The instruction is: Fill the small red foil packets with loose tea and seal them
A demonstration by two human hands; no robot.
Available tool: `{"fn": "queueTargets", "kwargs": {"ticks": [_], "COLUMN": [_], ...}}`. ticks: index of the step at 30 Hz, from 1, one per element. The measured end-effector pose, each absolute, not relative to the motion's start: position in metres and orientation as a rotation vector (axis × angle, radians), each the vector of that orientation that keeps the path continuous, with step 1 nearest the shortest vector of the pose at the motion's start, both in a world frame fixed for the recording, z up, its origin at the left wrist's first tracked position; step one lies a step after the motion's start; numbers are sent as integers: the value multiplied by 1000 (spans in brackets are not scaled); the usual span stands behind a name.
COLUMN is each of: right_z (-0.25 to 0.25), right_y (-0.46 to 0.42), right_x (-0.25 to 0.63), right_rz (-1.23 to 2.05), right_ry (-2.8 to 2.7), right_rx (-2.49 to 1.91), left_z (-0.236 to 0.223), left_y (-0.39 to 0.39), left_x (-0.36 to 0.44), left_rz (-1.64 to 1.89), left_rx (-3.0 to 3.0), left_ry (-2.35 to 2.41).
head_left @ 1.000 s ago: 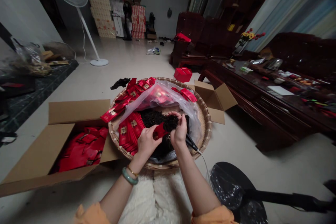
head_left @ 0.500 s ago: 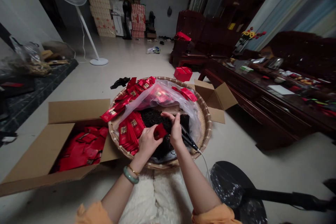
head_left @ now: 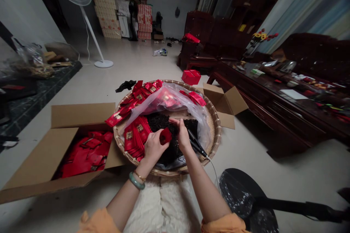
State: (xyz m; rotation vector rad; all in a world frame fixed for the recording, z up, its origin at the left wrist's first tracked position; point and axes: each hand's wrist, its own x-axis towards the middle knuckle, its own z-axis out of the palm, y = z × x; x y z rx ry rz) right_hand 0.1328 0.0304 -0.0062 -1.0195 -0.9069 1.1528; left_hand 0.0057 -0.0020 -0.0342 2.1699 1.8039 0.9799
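Shows, off the left edge of the round basket (head_left: 218, 127), an open carton (head_left: 32, 160) filled with red pouches (head_left: 87, 154). Inside the basket's left edge, has a fanned stack of filled-looking packets (head_left: 133, 138). Grips 1 open red packet (head_left: 166, 136) in the left hand (head_left: 153, 149), thumb and fingertips pinched around its side, just right of that stack and over the basket's near half, mouth spread open. Beside and beneath it, has loose dark material (head_left: 157, 121) on clear plastic (head_left: 202, 116).

Holds the right hand (head_left: 183, 138) just right of the packet, apart from it, fingers extended and grasping nothing visible. Has just changed from cupping a dark clump at the packet's mouth to this flattened, released pose; suggests, as a judgement, at least part of the clump dropped, into the packet or back onto the pile. Cannot tell how full the packet is. Farther right, toward the basket's near right edge, shows a black corded tool (head_left: 201, 149), untouched by the fingers.
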Motion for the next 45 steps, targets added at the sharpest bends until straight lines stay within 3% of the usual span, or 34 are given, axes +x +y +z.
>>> {"fn": "queueTargets", "kwargs": {"ticks": [23,45], "right_z": [6,12], "right_y": [-1,-4], "right_x": [137,135], "right_rz": [1074,427], "right_ry": [-914,-1669], "right_rx": [-892,-1321], "left_z": [-36,-44], "left_y": [-2,-5], "left_x": [5,3], "left_rz": [1000,1110], "left_rx": [2032,2052], "left_ry": [1846,1808]}}
